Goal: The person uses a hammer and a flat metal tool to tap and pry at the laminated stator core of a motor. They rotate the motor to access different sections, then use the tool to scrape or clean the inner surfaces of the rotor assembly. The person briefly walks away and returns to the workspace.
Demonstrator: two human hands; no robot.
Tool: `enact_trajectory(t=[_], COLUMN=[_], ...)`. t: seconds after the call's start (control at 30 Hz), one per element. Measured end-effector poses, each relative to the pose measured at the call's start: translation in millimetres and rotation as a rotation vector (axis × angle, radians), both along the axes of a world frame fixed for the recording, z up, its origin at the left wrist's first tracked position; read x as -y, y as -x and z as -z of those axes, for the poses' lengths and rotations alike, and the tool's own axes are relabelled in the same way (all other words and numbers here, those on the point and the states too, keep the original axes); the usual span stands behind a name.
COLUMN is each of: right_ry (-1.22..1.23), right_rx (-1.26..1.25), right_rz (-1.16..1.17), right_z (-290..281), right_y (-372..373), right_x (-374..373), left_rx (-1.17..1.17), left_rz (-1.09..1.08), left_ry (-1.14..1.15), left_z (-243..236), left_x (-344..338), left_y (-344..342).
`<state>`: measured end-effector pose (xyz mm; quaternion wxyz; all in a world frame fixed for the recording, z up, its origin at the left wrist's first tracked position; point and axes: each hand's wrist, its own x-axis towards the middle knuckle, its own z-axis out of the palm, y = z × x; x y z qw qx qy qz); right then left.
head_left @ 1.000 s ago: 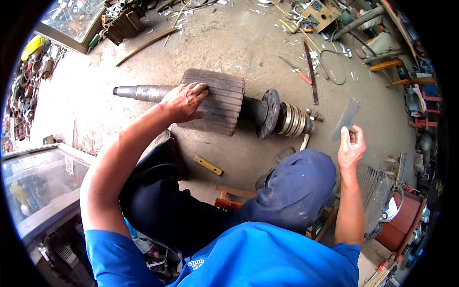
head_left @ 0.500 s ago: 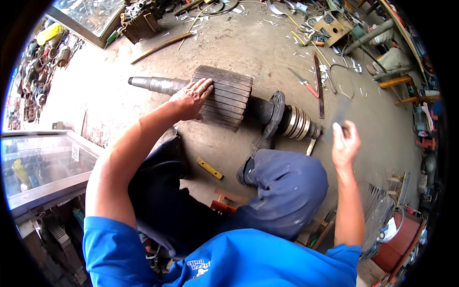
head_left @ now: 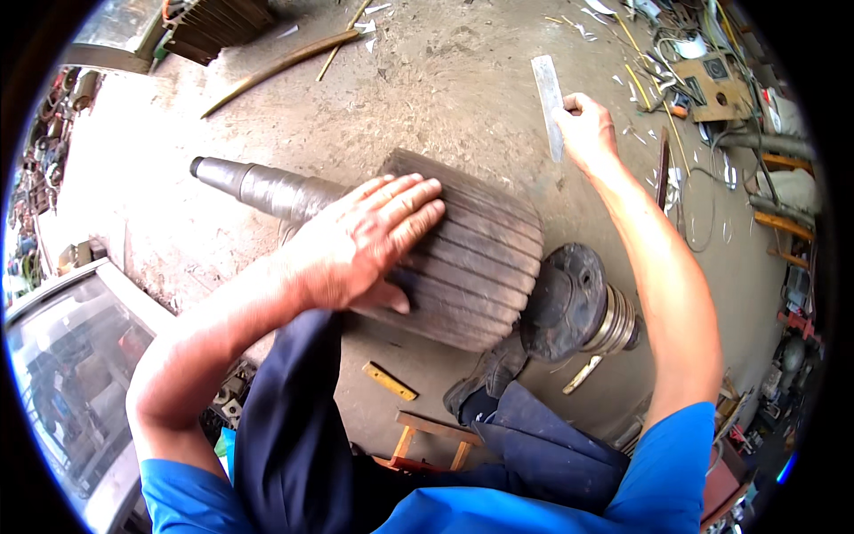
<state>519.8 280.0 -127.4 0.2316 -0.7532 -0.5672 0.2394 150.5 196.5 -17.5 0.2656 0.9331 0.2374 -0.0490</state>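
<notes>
Having swung forward, the right hand is reaching beyond the grooved rotor, pinching a metal strip. The left hand is lying open on the rotor, which is resting on the littered floor; a glass-paned case is standing leftward.

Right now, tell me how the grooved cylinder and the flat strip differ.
The grooved cylinder is bulky and rounded; the flat strip is thin and much smaller. The cylinder is dark brown, while the strip is pale grey. The cylinder lies under the open left hand, whereas the strip is pinched in the right hand. Both are touched by a hand.
</notes>
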Motion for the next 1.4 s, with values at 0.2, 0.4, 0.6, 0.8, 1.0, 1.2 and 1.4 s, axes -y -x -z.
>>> enact_trajectory(t=[0.2, 0.4, 0.6, 0.8, 1.0, 1.2, 1.4], right_ry=[0.318, 0.326, 0.334, 0.227, 0.008, 0.313, 0.102], right_rx=[0.238, 0.457, 0.542, 0.627, 0.528, -0.402, 0.055], right_rz=[0.175, 0.484, 0.532, 0.353, 0.037, 0.008, -0.493], right_z=[83, 131, 157, 156, 145, 116, 109], right_y=[-28, -99, -102, -46, 125, 343, 345], right_x=[-66, -93, -122, -189, -233, -220, -209], left_rx=[0.104, 0.264, -0.020, -0.131, -0.083, -0.088, 0.058], left_rz=[0.027, 0.049, -0.528, -0.598, -0.541, -0.826, -0.717], left_ry=[0.126, 0.232, -0.201, -0.343, -0.573, -0.703, -0.603], left_z=[15, 24, 132, 221, 253, 192, 168], left_x=[-34, -65, -237, -317, -366, -388, -381], left_y=[-6, 5, 108, 124, 182, 211, 195])
